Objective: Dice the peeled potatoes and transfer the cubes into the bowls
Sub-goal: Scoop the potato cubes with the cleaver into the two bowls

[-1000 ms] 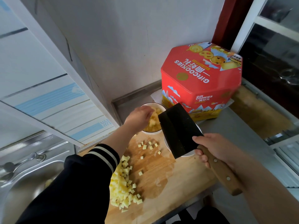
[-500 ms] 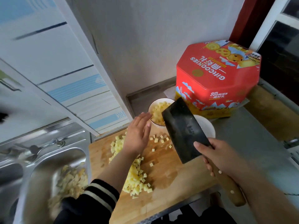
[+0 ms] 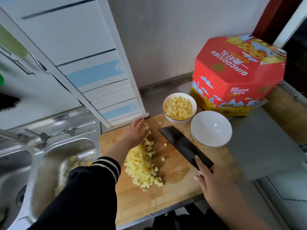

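A long heap of yellow potato cubes [image 3: 143, 165] lies on the wooden cutting board [image 3: 174, 188]. My left hand [image 3: 135, 134] rests flat against the far end of the heap, fingers straight. My right hand [image 3: 211, 178] grips the handle of a dark cleaver [image 3: 181, 144], whose blade lies low over the board to the right of the heap. Behind the board, a white bowl [image 3: 179, 121] holds potato cubes. A second white bowl [image 3: 211, 128] to its right has nothing in it.
A red cookie tin [image 3: 237, 75] stands behind the bowls. A steel sink [image 3: 54, 165] with potato peelings and a tap [image 3: 39, 136] lies left of the board. A white cabinet edge [image 3: 119, 77] rises behind my left hand. Grey counter [image 3: 259, 146] extends right.
My left hand came back from the filled bowl and dropped onto the far end of the cube heap. The cleaver came down from a raised tilt to low over the board.
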Demonstrator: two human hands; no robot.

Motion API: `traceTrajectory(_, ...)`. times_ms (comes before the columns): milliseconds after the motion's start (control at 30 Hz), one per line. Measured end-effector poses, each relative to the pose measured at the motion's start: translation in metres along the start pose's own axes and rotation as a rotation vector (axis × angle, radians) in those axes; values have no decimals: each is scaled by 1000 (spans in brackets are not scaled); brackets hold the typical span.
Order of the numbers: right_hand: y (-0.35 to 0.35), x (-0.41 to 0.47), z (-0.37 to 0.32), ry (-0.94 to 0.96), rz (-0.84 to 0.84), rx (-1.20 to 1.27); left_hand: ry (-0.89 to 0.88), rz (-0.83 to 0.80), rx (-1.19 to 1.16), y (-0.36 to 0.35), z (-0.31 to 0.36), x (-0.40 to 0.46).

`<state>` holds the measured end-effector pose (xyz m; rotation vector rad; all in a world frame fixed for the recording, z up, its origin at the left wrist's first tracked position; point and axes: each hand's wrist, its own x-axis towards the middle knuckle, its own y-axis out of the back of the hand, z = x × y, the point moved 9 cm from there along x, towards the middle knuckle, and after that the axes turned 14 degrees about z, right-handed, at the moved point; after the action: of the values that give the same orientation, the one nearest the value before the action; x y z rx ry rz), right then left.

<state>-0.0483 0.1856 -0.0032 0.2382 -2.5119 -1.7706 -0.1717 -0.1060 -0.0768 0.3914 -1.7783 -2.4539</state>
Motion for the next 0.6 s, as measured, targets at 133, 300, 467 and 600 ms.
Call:
traceTrajectory(133,-18,4,4,21,-19,1,-24,9,-115,-6,4,-8)
traceTrajectory(300,-28,23,10,0,63,7,-62,74,-175,-8,-2,-17)
traceTrajectory(467,-37,47,-2,-2,8,-53,-42,68,-71,-8,-2,-6)
traceTrajectory(600,-47,61,-15,9,-40,-49,-58,36,-2,-10,1,0)
